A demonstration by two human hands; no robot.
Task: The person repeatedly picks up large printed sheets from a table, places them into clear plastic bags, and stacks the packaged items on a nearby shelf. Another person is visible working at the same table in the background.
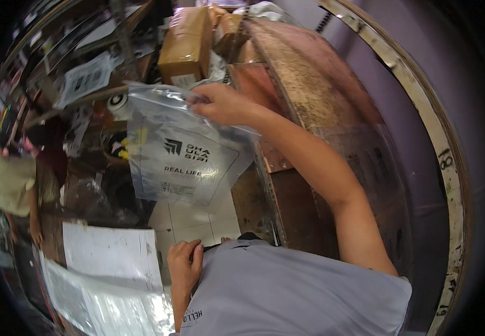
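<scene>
A clear plastic zip bag point(167, 159) with black printing hangs in front of me. My right hand point(220, 105) is closed on its upper edge, with the arm stretched out across the right side. Through the bag's see-through film the floor and darker things behind it show. Close to my waist, beside the grey shirt point(298, 285), my left hand point(185, 262) has its fingers curled in. Nothing sticks out of that hand, and its palm is turned out of sight.
At lower left lie a white board point(111, 252) and a stack of clear plastic bags point(108, 302). Taped brown cartons point(185, 47) stand ahead, next to large wooden boards point(315, 73). On the far left is another person point(13, 185). Pale floor tiles point(195, 218) show below the bag.
</scene>
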